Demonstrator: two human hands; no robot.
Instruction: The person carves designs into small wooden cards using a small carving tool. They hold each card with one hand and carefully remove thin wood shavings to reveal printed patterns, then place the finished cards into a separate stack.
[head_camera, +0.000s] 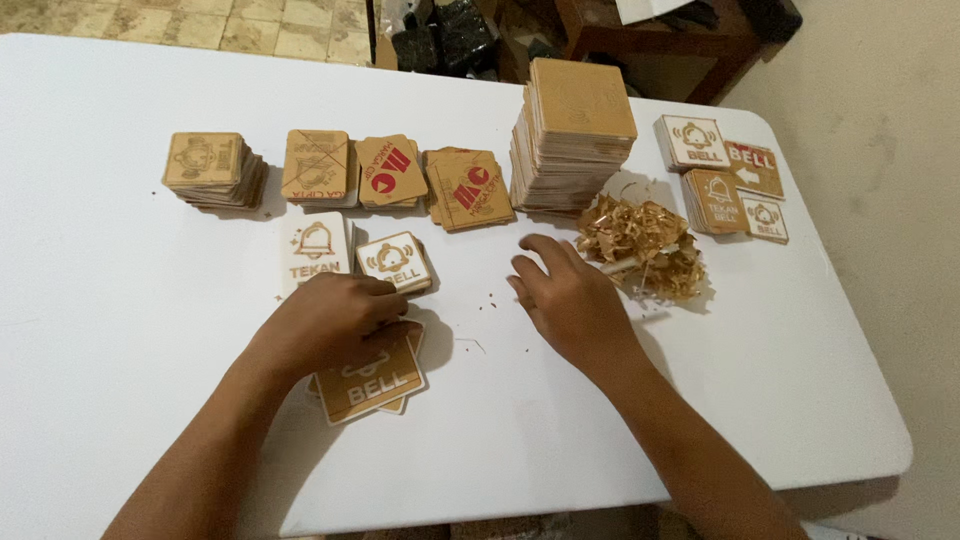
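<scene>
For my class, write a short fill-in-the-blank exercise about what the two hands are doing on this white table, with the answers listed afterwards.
1. The left hand rests on a small stack of ______ sign plates near the table's front edge.
2. The right hand lies flat on the table beside a pile of brown ______.
3. The tallest stack of plates stands ______ the right hand, farther from the person.

Missing words: brown; shavings; beyond

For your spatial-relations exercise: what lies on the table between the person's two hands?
In the head view, only bare white table with a few tiny brown scraps lies between the left hand and right hand.
</scene>
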